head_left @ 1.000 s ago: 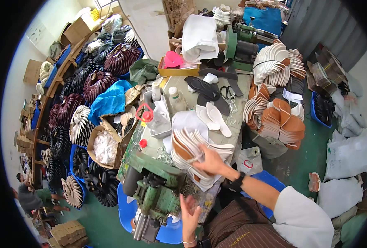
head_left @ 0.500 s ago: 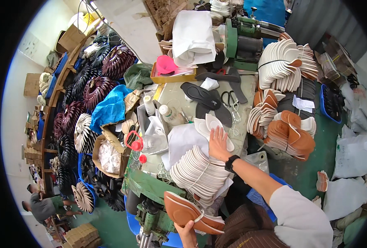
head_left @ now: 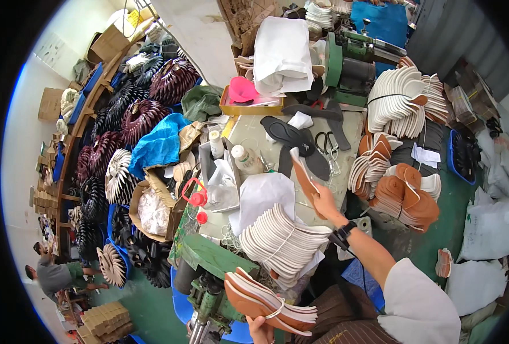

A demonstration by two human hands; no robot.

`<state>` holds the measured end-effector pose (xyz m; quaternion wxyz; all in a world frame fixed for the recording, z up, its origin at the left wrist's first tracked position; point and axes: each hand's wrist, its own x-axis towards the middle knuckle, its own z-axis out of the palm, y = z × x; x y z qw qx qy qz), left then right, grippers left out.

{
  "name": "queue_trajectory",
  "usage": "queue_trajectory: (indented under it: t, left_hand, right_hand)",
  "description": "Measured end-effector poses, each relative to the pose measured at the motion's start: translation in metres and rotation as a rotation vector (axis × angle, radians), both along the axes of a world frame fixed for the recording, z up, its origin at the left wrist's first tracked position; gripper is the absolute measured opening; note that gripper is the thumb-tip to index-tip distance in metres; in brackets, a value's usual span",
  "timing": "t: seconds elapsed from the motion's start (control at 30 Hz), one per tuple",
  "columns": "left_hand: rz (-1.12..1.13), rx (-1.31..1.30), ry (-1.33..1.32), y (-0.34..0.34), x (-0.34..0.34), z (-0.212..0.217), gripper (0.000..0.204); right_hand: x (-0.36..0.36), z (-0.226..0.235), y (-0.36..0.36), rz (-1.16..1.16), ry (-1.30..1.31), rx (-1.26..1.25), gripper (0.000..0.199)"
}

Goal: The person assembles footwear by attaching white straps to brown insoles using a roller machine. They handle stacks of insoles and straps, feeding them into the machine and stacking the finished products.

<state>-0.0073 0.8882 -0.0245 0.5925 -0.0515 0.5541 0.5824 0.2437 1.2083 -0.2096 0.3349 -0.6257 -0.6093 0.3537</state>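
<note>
My right hand (head_left: 327,203), with a dark band at the wrist, grips a brown-and-white shoe insole (head_left: 305,176), stood on edge over the table; whether it is one insole or two pressed together I cannot tell. Low in the view, my left hand (head_left: 259,327) is closed on a tied bundle of insoles (head_left: 243,293), brown and white, bound with a pale band. Between the hands lies a larger tied stack of white insoles (head_left: 280,243). Beyond it is a white sheet (head_left: 267,195) on the table.
Black sandals (head_left: 289,135) and scissors (head_left: 327,143) lie farther back on the table. Glue bottles (head_left: 244,157) stand by a grey bin (head_left: 223,200). A green machine (head_left: 208,261) is at the near left. Brown insole bundles (head_left: 403,198) sit at the right.
My right hand, flat on white insoles before, now grips and has tipped up an insole, brown side showing. My left hand still holds its bundle, slightly lower. The view has shifted a little.
</note>
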Motion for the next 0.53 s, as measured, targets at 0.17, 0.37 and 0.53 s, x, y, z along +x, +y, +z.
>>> queue_trajectory:
  t: [0.17, 0.37, 0.53]
  left_hand:
    - [-0.015, 0.44, -0.101, 0.037, 0.009, 0.029, 0.11]
    - [0.035, 0.485, -0.099, -0.005, -0.004, 0.046, 0.109]
    - [0.125, 0.384, 0.165, -0.102, -0.033, 0.05, 0.087]
  right_hand:
    - [-0.025, 0.114, -0.065, 0.14, 0.759, -0.412, 0.041]
    - [-0.064, 0.217, -0.169, 0.573, 0.884, -0.789, 0.036]
    - [-0.114, 0.239, -0.241, 1.0, 0.758, -0.652, 0.037]
